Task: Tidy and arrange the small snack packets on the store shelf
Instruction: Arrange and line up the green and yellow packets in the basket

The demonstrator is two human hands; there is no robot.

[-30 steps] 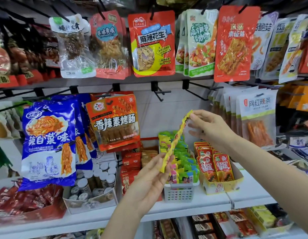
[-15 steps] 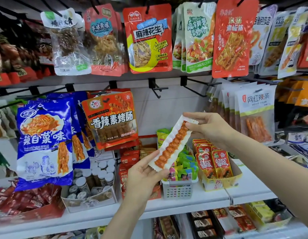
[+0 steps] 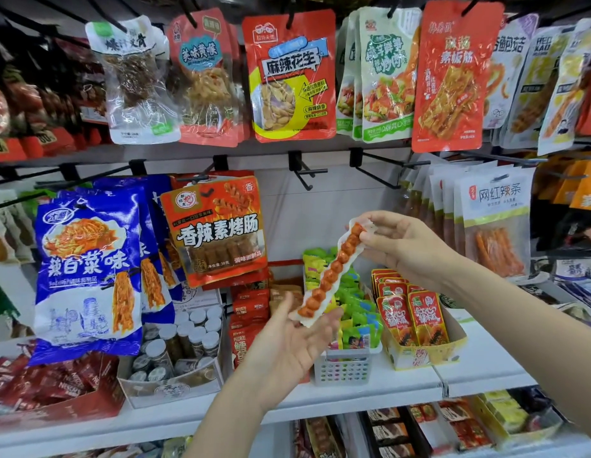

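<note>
A long thin snack packet (image 3: 332,274), clear-white with a row of orange-red balls inside, slants in front of the shelf. My right hand (image 3: 403,246) pinches its upper end. Its lower end lies in my left hand (image 3: 291,345), palm up, thumb and fingers pinching it. Behind the packet a white perforated basket (image 3: 343,366) holds several green and yellow small packets (image 3: 355,302). To its right a yellow cardboard tray (image 3: 452,342) holds red small packets (image 3: 410,312) standing upright.
Large snack bags hang on pegs above: a blue bag (image 3: 86,276), an orange-red bag (image 3: 218,229), a red peanut bag (image 3: 289,77). Two bare black hooks (image 3: 309,171) stick out mid-wall. A clear box of small jars (image 3: 175,355) stands left on the white shelf (image 3: 353,396).
The packet has been turned from its yellow edge-on side to its clear flat side with the orange balls facing me. Both hands stayed on its ends.
</note>
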